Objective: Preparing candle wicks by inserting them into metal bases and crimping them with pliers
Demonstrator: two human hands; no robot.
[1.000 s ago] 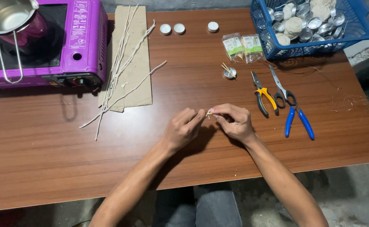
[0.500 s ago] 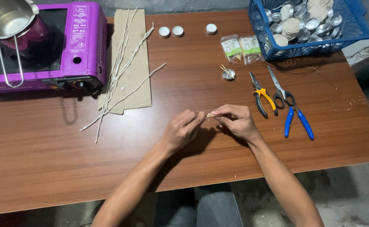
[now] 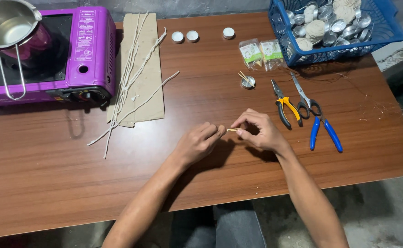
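Head camera looks steeply down (from above, fairly near) onto the wooden table (image 3: 73,174); one view only.

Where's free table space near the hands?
Bare wood in front of the left hand, below the wicks, and near the right edge past the blue pliers. Crowded between the right hand, scissors and basket.

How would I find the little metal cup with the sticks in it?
Start at the blue plastic basket in the table's far right corner. Just in front of its left end lie two small clear packets, and nearer the person from them stands the small round metal cup. It stands alone, with thin wooden sticks poking out, unlike the three white-filled tealight cups farther back.
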